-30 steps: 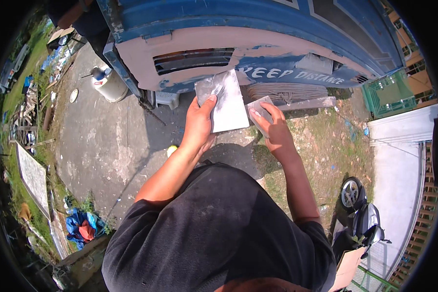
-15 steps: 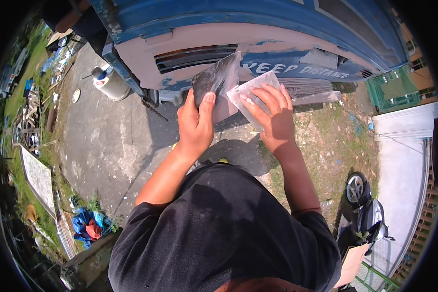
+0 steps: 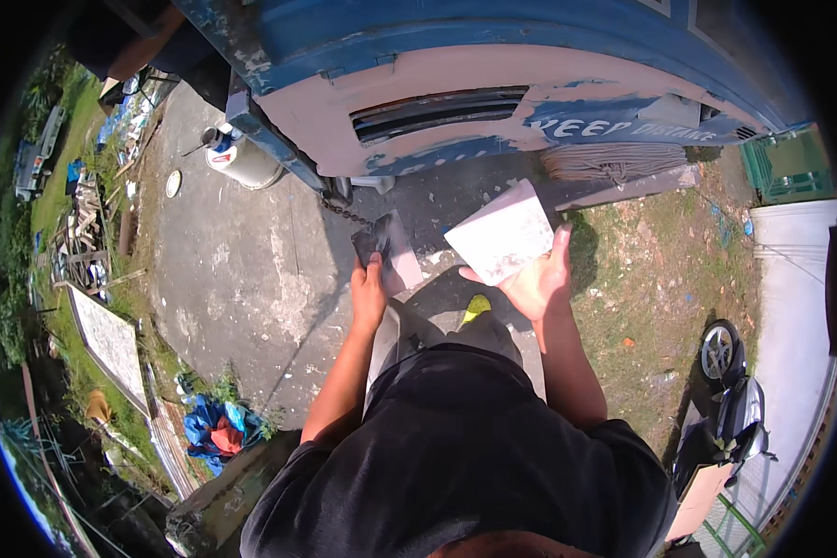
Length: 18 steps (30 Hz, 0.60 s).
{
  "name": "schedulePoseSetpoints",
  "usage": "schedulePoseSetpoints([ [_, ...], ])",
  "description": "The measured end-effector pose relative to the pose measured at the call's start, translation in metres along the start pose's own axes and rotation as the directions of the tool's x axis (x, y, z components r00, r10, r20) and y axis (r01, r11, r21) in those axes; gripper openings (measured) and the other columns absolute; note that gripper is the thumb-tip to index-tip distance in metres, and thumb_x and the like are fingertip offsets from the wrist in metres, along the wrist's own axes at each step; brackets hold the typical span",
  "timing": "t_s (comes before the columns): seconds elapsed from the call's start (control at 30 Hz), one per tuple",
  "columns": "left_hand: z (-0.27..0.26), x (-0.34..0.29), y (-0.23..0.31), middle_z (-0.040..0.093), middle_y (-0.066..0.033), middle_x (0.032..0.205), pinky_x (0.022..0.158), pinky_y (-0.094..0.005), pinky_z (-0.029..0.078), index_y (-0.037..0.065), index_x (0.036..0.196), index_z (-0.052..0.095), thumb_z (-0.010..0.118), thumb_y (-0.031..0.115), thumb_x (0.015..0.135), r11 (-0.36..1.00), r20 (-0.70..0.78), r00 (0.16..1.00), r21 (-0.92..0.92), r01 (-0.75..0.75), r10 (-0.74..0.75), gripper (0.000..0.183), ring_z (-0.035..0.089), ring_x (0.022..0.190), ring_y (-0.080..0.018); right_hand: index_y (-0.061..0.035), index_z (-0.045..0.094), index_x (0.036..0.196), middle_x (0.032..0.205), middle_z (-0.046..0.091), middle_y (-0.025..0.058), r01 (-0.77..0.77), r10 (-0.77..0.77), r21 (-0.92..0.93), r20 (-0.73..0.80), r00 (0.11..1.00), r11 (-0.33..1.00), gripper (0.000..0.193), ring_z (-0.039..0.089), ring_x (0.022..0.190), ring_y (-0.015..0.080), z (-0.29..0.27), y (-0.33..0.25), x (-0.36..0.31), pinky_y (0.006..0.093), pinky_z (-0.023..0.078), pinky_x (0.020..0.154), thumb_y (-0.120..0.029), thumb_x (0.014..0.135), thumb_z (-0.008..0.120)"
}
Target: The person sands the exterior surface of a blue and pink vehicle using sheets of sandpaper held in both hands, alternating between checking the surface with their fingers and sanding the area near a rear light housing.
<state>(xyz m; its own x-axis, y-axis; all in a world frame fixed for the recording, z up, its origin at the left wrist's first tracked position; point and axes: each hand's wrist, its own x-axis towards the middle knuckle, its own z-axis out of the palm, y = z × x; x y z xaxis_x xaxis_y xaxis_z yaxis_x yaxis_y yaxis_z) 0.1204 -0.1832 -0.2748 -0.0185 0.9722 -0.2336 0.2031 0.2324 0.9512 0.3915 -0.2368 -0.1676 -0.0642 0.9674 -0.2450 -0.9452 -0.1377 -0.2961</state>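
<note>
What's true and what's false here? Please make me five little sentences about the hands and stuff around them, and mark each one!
1. The left hand holds a dark-and-pinkish flat plate. True.
2. Only one hand has something. False: the right hand has a whitish flat plate.
3. The motorbike is at the picture's left. False: it's at the right.
4. A white bucket stands at the left. True.
5. The shoe is red. False: it's yellow-green.

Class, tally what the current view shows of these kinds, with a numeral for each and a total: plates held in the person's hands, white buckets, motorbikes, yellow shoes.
Held plates: 2 (darker plate, left hand; paler plate, right hand)
White buckets: 1
Motorbikes: 1
Yellow shoes: 1
Total: 5
</note>
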Motion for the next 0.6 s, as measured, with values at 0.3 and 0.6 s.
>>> schedulePoseSetpoints([
  [0.3, -0.115, -0.012, -0.225, 0.054, -0.0195, 0.129, 0.101, -0.0386, 0.044, 0.007, 0.138, 0.046, 0.064, 0.016, 0.087, 0.752, 0.340, 0.725, -0.072, 0.655, -0.599, 0.054, 0.055, 0.116, -0.0337, -0.0123, 0.044, 0.143, 0.147, 0.041, 0.0117, 0.592, -0.593, -0.510, 0.183, 0.784, 0.625, 0.073, 0.036, 0.137, 0.0392, 0.030, 0.083, 0.115, 0.0631, 0.028, 0.109, -0.035, 0.078, 0.066],
  [0.6, -0.212, -0.017, -0.290, 0.046, -0.0300, 0.138, 0.110, -0.0439, 0.038, 0.000, 0.143, 0.040, 0.067, 0.001, 0.061, 0.838, 0.700, 0.694, 0.474, -0.272, -0.171, 0.086, 0.045, 0.129, -0.0465, -0.0327, 0.067, 0.119, 0.137, 0.048, 0.0049, 0.222, -0.540, -0.609, 0.785, 0.303, -0.761, 0.055, 0.039, 0.131, 0.0333, 0.033, 0.111, 0.248, 0.0637, 0.029, 0.101, -0.029, 0.064, 0.076],
])
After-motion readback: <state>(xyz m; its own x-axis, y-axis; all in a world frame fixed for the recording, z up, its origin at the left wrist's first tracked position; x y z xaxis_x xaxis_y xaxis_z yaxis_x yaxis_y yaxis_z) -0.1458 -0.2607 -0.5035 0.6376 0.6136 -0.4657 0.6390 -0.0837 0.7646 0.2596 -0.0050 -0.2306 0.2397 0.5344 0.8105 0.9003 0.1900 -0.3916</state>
